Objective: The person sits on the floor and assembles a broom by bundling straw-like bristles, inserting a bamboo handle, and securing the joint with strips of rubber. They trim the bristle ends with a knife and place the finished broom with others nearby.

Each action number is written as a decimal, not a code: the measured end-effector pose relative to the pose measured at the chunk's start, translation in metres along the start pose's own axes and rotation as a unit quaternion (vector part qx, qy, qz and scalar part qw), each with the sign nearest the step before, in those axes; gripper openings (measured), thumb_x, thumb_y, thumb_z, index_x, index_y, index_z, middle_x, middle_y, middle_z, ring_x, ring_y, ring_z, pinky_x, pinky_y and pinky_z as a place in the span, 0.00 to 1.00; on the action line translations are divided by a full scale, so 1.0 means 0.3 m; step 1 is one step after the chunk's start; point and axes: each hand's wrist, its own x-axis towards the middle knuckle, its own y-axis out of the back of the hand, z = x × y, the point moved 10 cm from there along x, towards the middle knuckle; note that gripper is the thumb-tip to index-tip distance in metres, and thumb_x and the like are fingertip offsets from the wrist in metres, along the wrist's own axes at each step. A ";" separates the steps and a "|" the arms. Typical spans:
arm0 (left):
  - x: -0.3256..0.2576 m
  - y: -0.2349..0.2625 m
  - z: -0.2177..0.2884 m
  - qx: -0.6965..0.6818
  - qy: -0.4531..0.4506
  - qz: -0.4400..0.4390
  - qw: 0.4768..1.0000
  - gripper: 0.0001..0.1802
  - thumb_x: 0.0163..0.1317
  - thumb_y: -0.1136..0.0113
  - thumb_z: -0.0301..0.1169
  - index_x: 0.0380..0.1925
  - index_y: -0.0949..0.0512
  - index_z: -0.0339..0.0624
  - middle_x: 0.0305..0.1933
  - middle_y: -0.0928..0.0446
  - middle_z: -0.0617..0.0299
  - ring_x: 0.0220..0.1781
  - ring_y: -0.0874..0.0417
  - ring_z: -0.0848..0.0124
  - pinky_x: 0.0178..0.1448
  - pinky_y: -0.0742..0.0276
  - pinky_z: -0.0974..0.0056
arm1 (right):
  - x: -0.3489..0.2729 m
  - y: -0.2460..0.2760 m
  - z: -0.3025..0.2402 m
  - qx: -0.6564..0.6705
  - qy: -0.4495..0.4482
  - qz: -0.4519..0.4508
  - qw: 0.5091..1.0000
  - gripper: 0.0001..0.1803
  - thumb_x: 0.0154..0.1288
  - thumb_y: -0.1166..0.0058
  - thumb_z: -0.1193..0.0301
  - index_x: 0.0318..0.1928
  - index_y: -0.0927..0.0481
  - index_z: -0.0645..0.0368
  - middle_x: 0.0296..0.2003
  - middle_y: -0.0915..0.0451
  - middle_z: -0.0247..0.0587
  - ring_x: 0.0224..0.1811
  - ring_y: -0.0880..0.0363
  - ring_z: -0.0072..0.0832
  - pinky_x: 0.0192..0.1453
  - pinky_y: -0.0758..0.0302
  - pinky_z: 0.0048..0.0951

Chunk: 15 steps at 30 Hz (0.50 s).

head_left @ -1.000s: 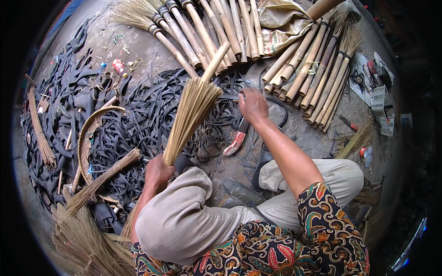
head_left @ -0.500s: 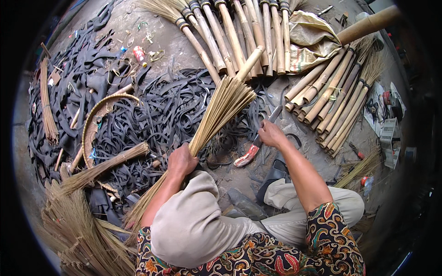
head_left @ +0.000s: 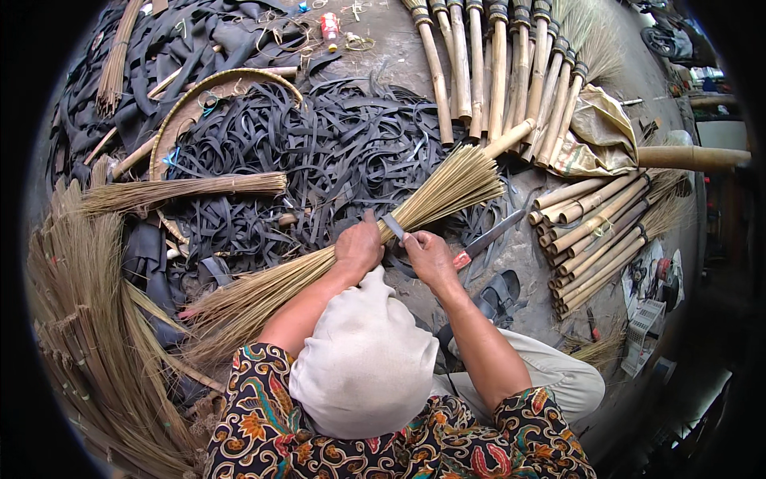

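Note:
My left hand [head_left: 359,249] is wrapped around a bundle of thin broom sticks [head_left: 447,191], whose wispy ends spread out below my left forearm. A bamboo handle [head_left: 511,138] juts from the stick end of the bundle. A dark rubber strip [head_left: 392,227] lies across the bundle just beyond my left hand. My right hand [head_left: 431,257] pinches its near end between thumb and fingers. Beside the right hand, a knife [head_left: 496,232] with a red handle, partly hidden by that hand, lies on the ground. The bundle rests near my raised knee.
A heap of black rubber strips [head_left: 335,152] spreads in front, with a woven tray's rim [head_left: 179,100] at its left. Finished bamboo-handled brooms [head_left: 479,72] lie far off; more bamboo handles [head_left: 594,231] are stacked right. Loose broom fibres [head_left: 96,319] pile up at left. A sandal [head_left: 500,294] is nearby.
My right hand has left the knife and come to the bundle, now with a rubber strip across it. The bundle has tipped lower toward the right, and the whole view has shifted.

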 end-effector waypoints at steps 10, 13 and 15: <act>0.006 -0.008 -0.003 0.001 -0.044 0.032 0.998 0.49 0.59 0.24 0.33 0.78 0.38 0.33 0.48 0.11 0.39 0.50 0.08 0.44 0.55 0.12 0.45 | 0.023 -0.044 -0.001 0.045 -0.104 -0.096 0.989 0.19 0.80 0.41 0.58 0.35 0.12 0.60 0.17 0.30 0.23 0.18 0.38 0.14 0.23 0.42 0.25; 0.017 -0.002 -0.015 -0.015 -0.047 0.014 0.999 0.38 0.58 0.24 0.35 0.68 0.25 0.37 0.48 0.11 0.39 0.52 0.09 0.43 0.57 0.13 0.44 | -0.019 -0.051 0.028 0.148 -0.078 -0.154 0.974 0.18 0.83 0.45 0.58 0.40 0.14 0.59 0.21 0.30 0.23 0.20 0.36 0.14 0.24 0.41 0.22; 0.032 0.014 -0.039 -0.027 -0.028 -0.022 0.999 0.30 0.57 0.24 0.35 0.60 0.18 0.39 0.47 0.11 0.40 0.53 0.09 0.43 0.59 0.14 0.44 | -0.084 -0.043 0.102 0.140 -0.052 -0.188 0.971 0.18 0.85 0.48 0.58 0.43 0.16 0.59 0.24 0.28 0.24 0.22 0.34 0.14 0.27 0.39 0.22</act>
